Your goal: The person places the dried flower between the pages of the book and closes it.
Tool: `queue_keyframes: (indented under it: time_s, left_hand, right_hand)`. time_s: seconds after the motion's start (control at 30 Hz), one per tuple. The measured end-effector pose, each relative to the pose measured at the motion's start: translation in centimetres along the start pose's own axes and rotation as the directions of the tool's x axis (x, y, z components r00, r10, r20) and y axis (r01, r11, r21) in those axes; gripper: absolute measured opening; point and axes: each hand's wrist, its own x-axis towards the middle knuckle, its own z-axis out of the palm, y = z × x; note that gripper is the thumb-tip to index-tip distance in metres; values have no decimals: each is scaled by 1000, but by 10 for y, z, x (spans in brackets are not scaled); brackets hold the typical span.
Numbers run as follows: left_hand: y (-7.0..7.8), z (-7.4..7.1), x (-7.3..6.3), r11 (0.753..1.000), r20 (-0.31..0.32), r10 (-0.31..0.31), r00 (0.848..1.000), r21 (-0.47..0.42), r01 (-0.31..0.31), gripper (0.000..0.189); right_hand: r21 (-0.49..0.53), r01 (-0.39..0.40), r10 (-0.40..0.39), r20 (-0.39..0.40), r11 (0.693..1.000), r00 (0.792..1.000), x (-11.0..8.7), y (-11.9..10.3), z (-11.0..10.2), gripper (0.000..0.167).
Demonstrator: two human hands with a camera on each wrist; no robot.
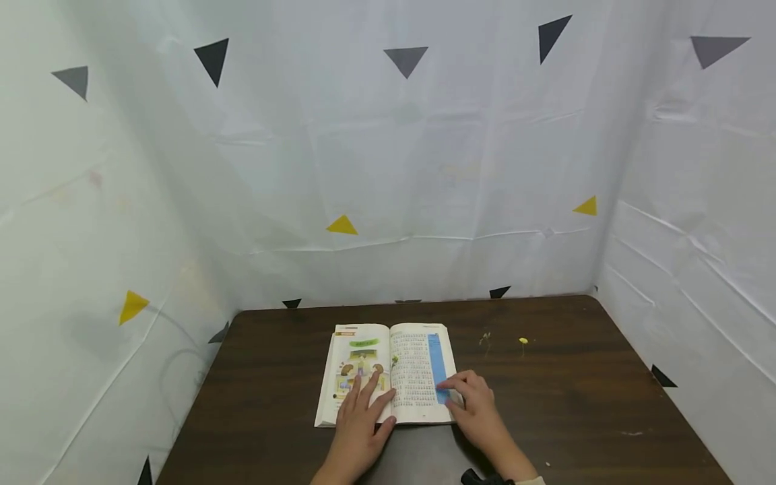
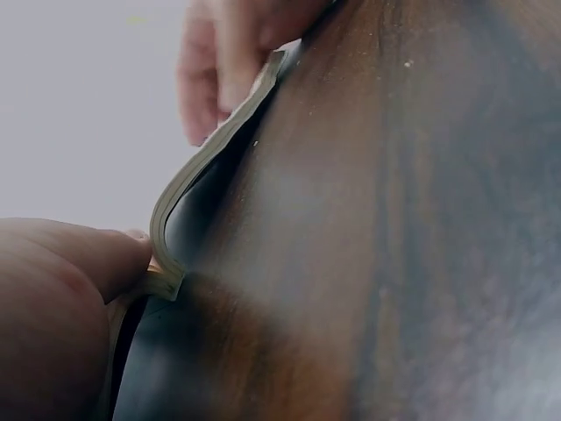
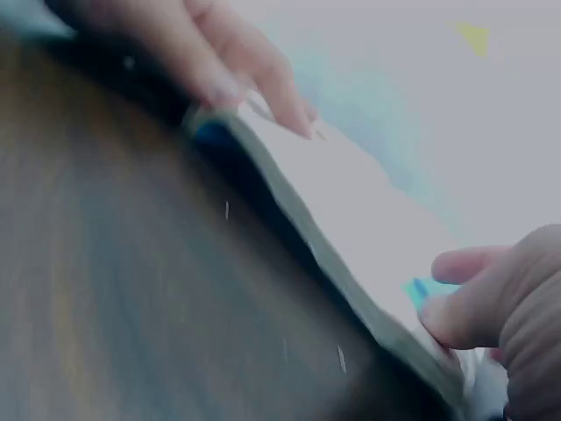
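Observation:
An open book (image 1: 418,370) lies on the dark table. Its left page has colour pictures, and its right page has rows of small print beside a blue strip (image 1: 436,360). My left hand (image 1: 359,431) rests on the lower left page with fingers spread, the thumb near the centre fold. Over at the lower right corner, my right hand (image 1: 475,407) touches the page, index finger and thumb apart near the blue strip. In the right wrist view, a gap shows between the right thumb (image 3: 451,320) and index finger. The right hand's other fingers are partly hidden.
Two small sprig-like marks or bits, one with a yellow top (image 1: 523,341), appear on the brown wooden table (image 1: 564,404) right of the book. White sheeting (image 1: 424,155) with black, grey and yellow triangles stands behind and at both sides.

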Motion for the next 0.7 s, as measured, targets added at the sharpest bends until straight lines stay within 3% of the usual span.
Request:
queue_keyframes:
  time_s: [0.27,0.53,0.7]
  left_hand:
    - [-5,-5,3,1000,29,26,999,-3,-26,46]
    - [-7,-1,3,1000,55,23,998,-15,-22,48]
    - [-5,1,2,1000,39,22,999,-11,-22,48]
  right_hand:
    - [110,-139,121,157,984,980,-12,10,-17,38]
    - [187,-30,-14,228,982,974,-9,14,-23,45]
    - [186,-21,-26,246,982,969,-10,13,-26,44]
